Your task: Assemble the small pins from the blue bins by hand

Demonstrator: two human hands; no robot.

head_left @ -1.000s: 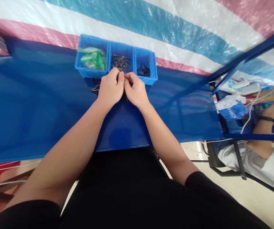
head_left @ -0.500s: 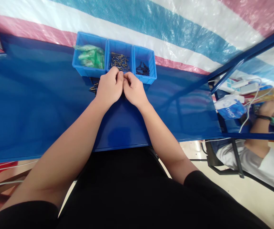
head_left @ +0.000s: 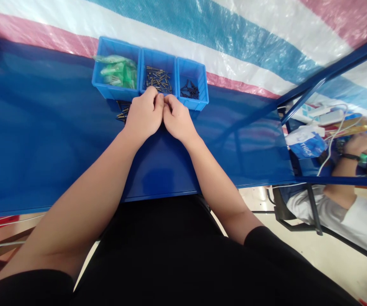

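My left hand [head_left: 145, 111] and my right hand [head_left: 177, 117] meet at the fingertips just in front of the middle blue bin [head_left: 173, 63]. Both are closed, fingers curled in; whatever they pinch is hidden behind them. Brass-and-dark metal pins [head_left: 158, 80], perhaps screws, lie in that middle bin. Several similar pieces [head_left: 122, 111] rest on the table beside my left hand, partly covered by it. Small black parts [head_left: 189, 90] sit in the right blue bin [head_left: 193, 103]. The left blue bin [head_left: 115, 92] holds green and clear plastic bags [head_left: 119, 71].
Under the bins is a blue table [head_left: 58, 140], with a striped plastic sheet [head_left: 170, 25] behind it. A blue metal frame [head_left: 311, 95] stands at the right. Beyond it, a co-worker's hands [head_left: 360, 146] are near a blue-and-white pack [head_left: 307, 142] and cables.
The view has shifted slightly, so the bins sit a little further left and higher. My hands stay together in the same closed pose. The co-worker's hands have moved a little.
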